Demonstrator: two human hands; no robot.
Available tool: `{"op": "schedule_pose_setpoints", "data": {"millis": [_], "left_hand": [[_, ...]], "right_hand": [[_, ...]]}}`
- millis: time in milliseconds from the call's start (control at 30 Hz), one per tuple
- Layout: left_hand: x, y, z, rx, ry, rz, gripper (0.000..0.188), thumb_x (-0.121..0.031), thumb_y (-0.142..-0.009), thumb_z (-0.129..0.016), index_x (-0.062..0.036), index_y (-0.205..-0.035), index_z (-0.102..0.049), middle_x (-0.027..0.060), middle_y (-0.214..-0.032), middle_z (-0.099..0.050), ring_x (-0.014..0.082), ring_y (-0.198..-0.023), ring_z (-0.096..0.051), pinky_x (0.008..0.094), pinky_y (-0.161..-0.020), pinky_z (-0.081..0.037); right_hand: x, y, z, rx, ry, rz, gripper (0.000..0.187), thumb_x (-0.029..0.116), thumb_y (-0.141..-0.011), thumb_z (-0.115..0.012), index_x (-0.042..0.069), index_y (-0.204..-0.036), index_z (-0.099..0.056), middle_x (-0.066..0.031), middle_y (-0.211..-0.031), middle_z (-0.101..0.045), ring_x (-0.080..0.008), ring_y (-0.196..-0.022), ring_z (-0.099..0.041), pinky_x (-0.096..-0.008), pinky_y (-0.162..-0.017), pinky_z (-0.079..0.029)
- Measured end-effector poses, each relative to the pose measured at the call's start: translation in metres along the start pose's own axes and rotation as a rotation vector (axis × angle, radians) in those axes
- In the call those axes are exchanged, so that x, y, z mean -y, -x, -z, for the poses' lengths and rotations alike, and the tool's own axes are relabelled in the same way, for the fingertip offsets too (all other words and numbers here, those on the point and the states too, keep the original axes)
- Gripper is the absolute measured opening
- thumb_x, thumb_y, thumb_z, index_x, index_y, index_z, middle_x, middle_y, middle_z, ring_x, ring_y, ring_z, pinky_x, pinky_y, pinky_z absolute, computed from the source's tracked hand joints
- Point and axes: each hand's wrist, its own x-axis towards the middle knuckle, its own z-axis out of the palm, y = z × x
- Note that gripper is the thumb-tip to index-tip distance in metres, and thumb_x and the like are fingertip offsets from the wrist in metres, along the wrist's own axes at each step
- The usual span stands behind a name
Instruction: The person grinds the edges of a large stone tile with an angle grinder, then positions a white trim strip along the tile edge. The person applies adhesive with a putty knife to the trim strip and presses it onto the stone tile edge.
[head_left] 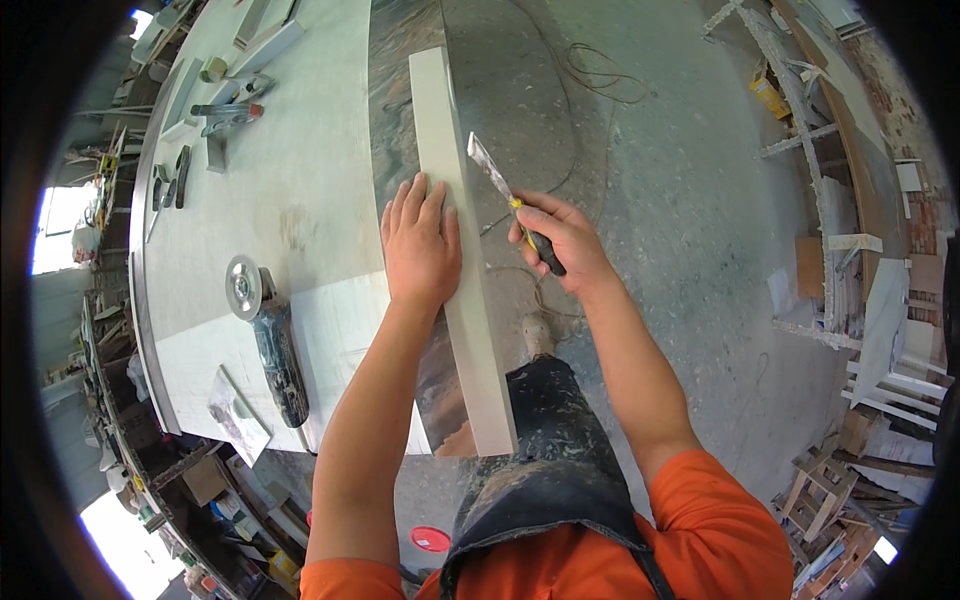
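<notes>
A long pale rectangular strip (465, 330) lies along the right edge of the worktable, on top of a dark marbled slab (398, 110). My left hand (420, 240) rests with its fingers stretched out flat, beside and against the strip's left side. In my right hand (565, 240) is a putty knife (490, 168) with a yellow and black handle. Its blade, smeared with whitish stuff, points up and to the left. The knife is held just right of the strip, apart from it, over the floor.
An angle grinder (275, 345) lies on the worktable (300, 190) left of my forearm, near a small white-grey sheet (238, 415). Farther off are pliers (180, 178) and other hand tools. Cables (600, 75) trail over the floor; a rack (815, 190) stands at right.
</notes>
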Motion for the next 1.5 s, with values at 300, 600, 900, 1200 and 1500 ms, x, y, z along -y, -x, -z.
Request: {"op": "schedule_pose_setpoints", "data": {"millis": [300,600,900,1200,1500], "left_hand": [[0.0,0.001,-0.003,-0.003,-0.015,-0.012,0.038,-0.02,-0.103,-0.056,-0.0029,-0.136,-0.061,0.0188,-0.148,-0.055,0.0368,-0.141,-0.045,0.0483,-0.119,-0.032],[0.001,0.002,-0.002,0.028,-0.013,0.013,0.039,-0.023,-0.103,-0.055,-0.005,-0.137,-0.06,0.0171,-0.151,-0.052,0.036,-0.144,-0.043,0.0488,-0.121,-0.029],[0.005,0.004,-0.003,-0.023,0.001,-0.032,0.039,-0.02,-0.102,-0.057,-0.0006,-0.136,-0.06,0.0213,-0.148,-0.054,0.0385,-0.141,-0.046,0.0492,-0.118,-0.033],[-0.02,0.123,0.041,0.078,0.074,-0.12,0.042,-0.008,-0.095,-0.06,0.0033,-0.135,-0.057,0.0259,-0.146,-0.053,0.0459,-0.139,-0.046,0.0536,-0.117,-0.034],[-0.027,0.144,0.046,0.093,0.026,-0.144,0.044,-0.007,-0.097,-0.056,0.0022,-0.14,-0.054,0.0251,-0.149,-0.051,0.0461,-0.142,-0.043,0.0539,-0.119,-0.031]], "right_hand": [[-0.022,-0.014,-0.021,-0.122,0.28,0.107,0.041,0.02,-0.097,-0.068,0.0,-0.134,-0.065,-0.0049,-0.083,-0.067,-0.0082,-0.052,-0.055,-0.0248,-0.043,-0.041],[-0.053,0.03,0.002,-0.193,0.578,0.137,0.04,0.019,-0.093,-0.07,0.002,-0.13,-0.069,-0.0064,-0.085,-0.071,-0.0108,-0.056,-0.059,-0.0287,-0.054,-0.05],[-0.061,0.076,0.012,-0.212,0.201,0.012,0.039,0.021,-0.099,-0.065,0.003,-0.134,-0.065,-0.0068,-0.086,-0.07,-0.0117,-0.056,-0.06,-0.0267,-0.046,-0.043],[-0.086,0.124,0.006,0.026,-0.056,-0.013,0.045,0.018,-0.101,-0.063,0.001,-0.142,-0.055,-0.0061,-0.088,-0.066,-0.0098,-0.054,-0.056,-0.0244,-0.044,-0.04],[-0.102,0.095,-0.026,-0.117,0.294,0.162,0.042,0.017,-0.098,-0.067,0.002,-0.138,-0.062,-0.0038,-0.087,-0.066,-0.0075,-0.057,-0.056,-0.0236,-0.046,-0.042]]}}
